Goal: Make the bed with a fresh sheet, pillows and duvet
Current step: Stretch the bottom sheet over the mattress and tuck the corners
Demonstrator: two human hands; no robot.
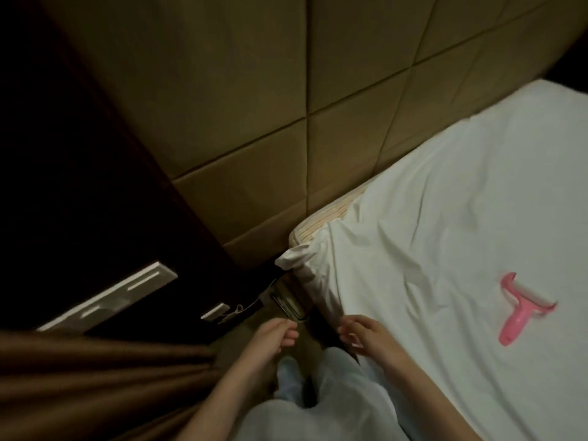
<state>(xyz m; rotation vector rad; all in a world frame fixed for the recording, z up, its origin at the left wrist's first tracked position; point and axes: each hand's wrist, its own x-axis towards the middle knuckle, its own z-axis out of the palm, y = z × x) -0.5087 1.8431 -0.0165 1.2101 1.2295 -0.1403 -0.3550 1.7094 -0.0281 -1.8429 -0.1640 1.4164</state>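
Sheet [445,218] covers the bed but rides up at the head corner, baring mattress [321,222]; both left hand [273,334] and right hand [362,334] hang loosely curled, holding nothing, so I'd pinch the bunched edge, pull down taut, tuck under.

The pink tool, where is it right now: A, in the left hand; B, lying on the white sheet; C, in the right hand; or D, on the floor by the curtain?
B: the pink tool lies alone on the sheet, well apart from the left hand and right hand, which both hold nothing.
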